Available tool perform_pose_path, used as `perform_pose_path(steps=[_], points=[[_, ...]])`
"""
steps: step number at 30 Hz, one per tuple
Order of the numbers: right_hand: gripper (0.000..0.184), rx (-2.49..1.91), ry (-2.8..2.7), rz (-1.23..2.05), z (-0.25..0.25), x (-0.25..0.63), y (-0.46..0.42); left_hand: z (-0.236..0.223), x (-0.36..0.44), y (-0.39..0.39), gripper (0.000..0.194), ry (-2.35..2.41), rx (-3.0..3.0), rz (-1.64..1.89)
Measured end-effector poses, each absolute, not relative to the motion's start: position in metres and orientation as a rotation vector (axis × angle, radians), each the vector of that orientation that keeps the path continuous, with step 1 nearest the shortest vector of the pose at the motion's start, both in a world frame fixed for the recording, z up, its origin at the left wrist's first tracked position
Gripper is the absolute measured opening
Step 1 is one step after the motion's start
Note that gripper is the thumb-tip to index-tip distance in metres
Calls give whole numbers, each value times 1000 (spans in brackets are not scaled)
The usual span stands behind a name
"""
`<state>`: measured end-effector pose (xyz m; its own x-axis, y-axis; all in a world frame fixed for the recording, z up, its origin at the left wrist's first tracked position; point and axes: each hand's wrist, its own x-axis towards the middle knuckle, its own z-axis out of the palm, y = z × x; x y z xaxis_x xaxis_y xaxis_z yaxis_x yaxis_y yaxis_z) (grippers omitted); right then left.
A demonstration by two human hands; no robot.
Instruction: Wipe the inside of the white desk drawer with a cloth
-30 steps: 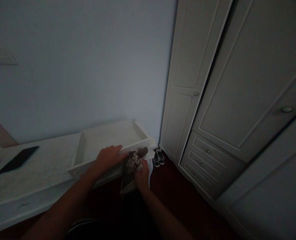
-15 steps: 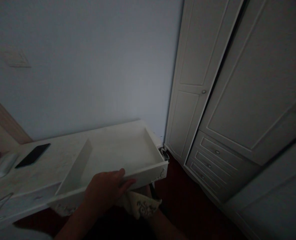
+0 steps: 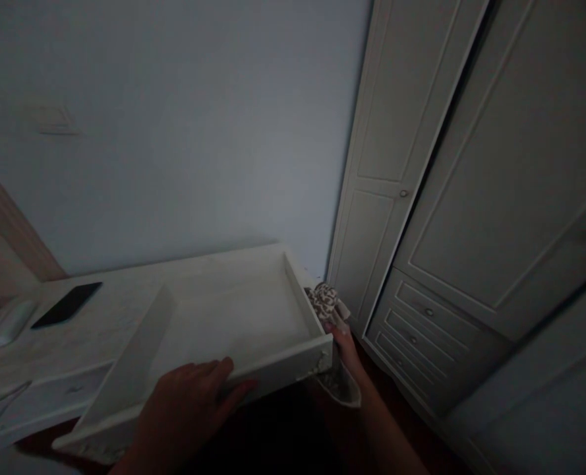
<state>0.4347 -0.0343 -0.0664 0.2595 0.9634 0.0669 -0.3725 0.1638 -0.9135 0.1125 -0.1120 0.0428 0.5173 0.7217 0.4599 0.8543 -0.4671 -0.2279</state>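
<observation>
A white drawer (image 3: 238, 316), taken out of its slot, lies tilted across the dresser top with its carved front toward me. My left hand (image 3: 186, 402) grips that front panel, with the thumb outside and the fingers over the top edge. At the drawer's right side, my right hand (image 3: 341, 340) holds a patterned cloth (image 3: 326, 302) against the outer wall. Part of the cloth hangs below the hand. The right fingers are partly hidden by the cloth and the drawer corner.
The white dresser (image 3: 119, 300) stands along a pale wall, with a dark phone (image 3: 68, 305) and a white device (image 3: 8, 326) on its left end. A cable (image 3: 6, 402) hangs over its front. At right is a white wardrobe (image 3: 451, 198) with small drawers, above dark red floor.
My right hand has brought the cloth from beneath the drawer front up to its right side. The drawer's front left corner has shifted toward me and left, along with my left hand.
</observation>
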Motion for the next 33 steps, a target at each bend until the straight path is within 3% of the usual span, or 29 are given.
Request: perform_pose_path(steps=[10, 20, 26, 33], points=[[36, -1088, -1330, 908, -11, 460, -63, 37, 114, -109, 55, -1429, -2359, -397], [42, -1122, -1383, 816, -16, 460, -40, 41, 129, -102, 56, -1581, -2478, -330], [42, -1164, -1502, 730, 9, 451, 11, 33, 138, -96, 46, -1576, -2549, -315], [38, -1306, -1733, 657, 48, 423, 132, 17, 144, -94, 28, -1420, -2550, -463]])
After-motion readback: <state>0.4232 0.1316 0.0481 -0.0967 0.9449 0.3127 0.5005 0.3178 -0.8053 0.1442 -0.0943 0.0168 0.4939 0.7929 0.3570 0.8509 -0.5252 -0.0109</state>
